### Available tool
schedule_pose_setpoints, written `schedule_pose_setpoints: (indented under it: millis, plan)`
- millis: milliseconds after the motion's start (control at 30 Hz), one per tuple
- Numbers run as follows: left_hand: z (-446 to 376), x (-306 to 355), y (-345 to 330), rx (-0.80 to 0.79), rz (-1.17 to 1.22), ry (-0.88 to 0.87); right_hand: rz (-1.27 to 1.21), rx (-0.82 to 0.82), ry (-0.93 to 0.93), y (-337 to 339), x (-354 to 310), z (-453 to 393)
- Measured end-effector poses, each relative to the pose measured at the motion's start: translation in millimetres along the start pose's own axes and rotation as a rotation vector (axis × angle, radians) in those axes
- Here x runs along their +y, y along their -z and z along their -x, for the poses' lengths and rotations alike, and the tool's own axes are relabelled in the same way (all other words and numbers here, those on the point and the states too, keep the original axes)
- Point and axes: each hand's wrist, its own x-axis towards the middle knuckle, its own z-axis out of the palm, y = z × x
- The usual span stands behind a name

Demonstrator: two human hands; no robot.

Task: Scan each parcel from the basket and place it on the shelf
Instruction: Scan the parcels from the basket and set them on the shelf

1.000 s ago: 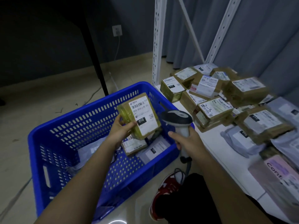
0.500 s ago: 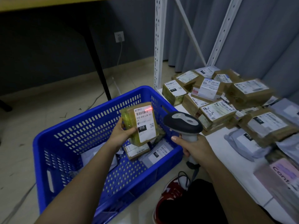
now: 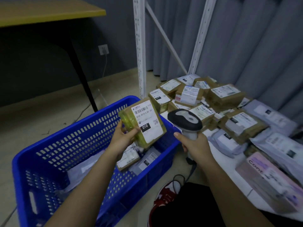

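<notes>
left hand (image 3: pixel 122 138) gripping, right hand (image 3: pixel 195 145) gripping

A yellow-topped table (image 3: pixel 49 12) stands at the upper left on a slanted black leg (image 3: pixel 82 76). On the dark wall behind it sits a white wall socket (image 3: pixel 103 49) with a plug in it, and a thin cable (image 3: pixel 105 66) hangs from it toward the pale tiled floor (image 3: pixel 41 115). Grey curtains (image 3: pixel 254 46) hang in folds along the right side. A red and white shoe (image 3: pixel 165 196) shows near the bottom edge, beside black fabric.
</notes>
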Motion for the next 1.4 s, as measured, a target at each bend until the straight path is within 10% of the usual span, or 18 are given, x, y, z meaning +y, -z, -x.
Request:
schedule_pose_setpoints:
  millis: [900, 1400]
  plan:
    - [65.6, 10.0, -363.9, -0.506, -0.298, 0.113, -0.259, 0.711, -0.157, 312.2, 31.7, 46.6]
    - [-10.6, 50.0, -501.5, -0.565, -0.464, 0.026, -0.466, 0.725, -0.159, 325.8, 41.9, -14.1]
